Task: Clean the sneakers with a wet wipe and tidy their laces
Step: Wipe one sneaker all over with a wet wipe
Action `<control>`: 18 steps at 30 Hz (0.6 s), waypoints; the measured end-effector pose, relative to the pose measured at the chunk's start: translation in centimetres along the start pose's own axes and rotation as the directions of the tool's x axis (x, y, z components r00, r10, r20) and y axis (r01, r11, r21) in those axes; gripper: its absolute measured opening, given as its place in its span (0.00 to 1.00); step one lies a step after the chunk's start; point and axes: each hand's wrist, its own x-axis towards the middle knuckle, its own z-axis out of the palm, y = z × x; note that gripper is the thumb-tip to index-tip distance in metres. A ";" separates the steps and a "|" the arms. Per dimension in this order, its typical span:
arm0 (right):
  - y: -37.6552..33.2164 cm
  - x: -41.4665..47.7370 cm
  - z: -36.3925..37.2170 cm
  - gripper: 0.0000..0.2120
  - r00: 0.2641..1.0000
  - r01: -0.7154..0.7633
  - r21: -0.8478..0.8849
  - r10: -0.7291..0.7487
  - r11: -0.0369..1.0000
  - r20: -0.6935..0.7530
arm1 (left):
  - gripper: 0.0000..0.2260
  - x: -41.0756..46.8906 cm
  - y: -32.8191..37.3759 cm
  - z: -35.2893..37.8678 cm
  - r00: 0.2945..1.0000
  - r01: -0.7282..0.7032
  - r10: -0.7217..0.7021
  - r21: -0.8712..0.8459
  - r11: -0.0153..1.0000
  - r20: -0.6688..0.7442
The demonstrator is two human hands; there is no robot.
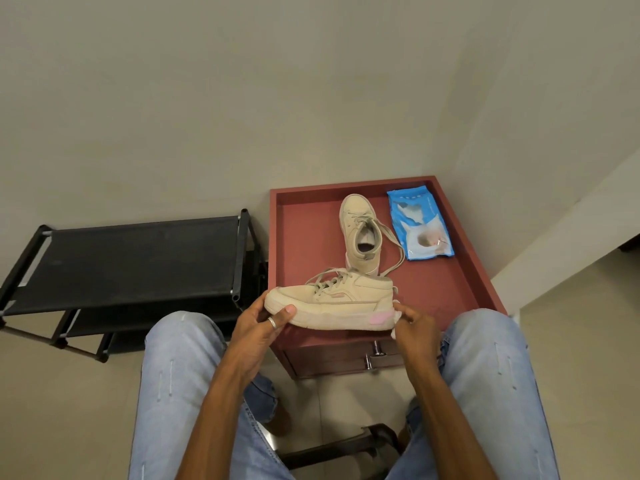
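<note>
Beige sneaker (332,303) is up off the surface, held sideways between both hands, toe pointing left, laces loose on top. Left hand (263,323) grips the toe end, thumb pressed on the sole edge, a ring showing. Right hand (414,327) is closed on a white wet wipe (398,318), pressed to the heel by the pink patch. Just beyond the hands, the second sneaker (360,233) lies in the red tray-top cabinet (304,237), laces trailing. Beyond the right hand sits the blue wipes pack (419,223). Left of the left hand, a black shoe rack (131,258).
</note>
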 end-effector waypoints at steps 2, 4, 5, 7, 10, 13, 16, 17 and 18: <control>0.5 0.3 0.0 0.18 0.994 -0.105 0.108 0.100 0.989 0.054 | 0.34 0.0 0.0 -0.1 1.000 0.003 -0.003 -0.019 1.000 0.009; 1.0 0.5 0.0 0.18 0.983 -0.176 0.180 0.163 0.968 0.085 | 0.28 -0.1 0.0 0.0 0.999 0.026 -0.024 -0.077 0.997 0.033; 1.1 0.6 0.0 0.19 0.981 -0.188 0.198 0.173 0.962 0.092 | 0.26 -0.1 0.0 0.0 0.998 0.044 -0.040 -0.103 0.994 0.044; 1.0 0.6 0.0 0.20 0.985 -0.169 0.213 0.154 0.962 0.082 | 0.25 -0.2 0.0 0.5 0.996 0.082 -0.079 -0.123 0.989 0.027; 1.2 0.8 0.0 0.18 0.992 -0.116 0.243 0.103 0.963 0.066 | 0.26 -0.4 0.1 1.4 0.991 0.111 -0.118 -0.120 0.987 -0.056; 1.0 0.9 -0.3 0.15 0.995 -0.101 0.318 0.090 0.943 0.049 | 0.22 -0.4 -0.2 1.6 0.990 0.101 -0.111 -0.114 0.988 -0.085; -0.3 0.7 -0.8 0.12 1.000 -0.012 0.434 0.007 0.901 0.012 | 0.22 -0.2 -0.4 1.3 0.991 0.095 -0.101 -0.068 0.993 -0.084; -0.7 0.7 -1.0 0.12 0.999 0.022 0.486 -0.030 0.874 0.009 | 0.22 -0.1 -0.5 1.2 0.992 0.093 -0.097 -0.056 0.994 -0.081; -0.9 0.7 -1.1 0.13 0.999 0.040 0.529 -0.052 0.848 0.007 | 0.23 0.0 -0.5 1.2 0.992 0.091 -0.095 -0.048 0.995 -0.078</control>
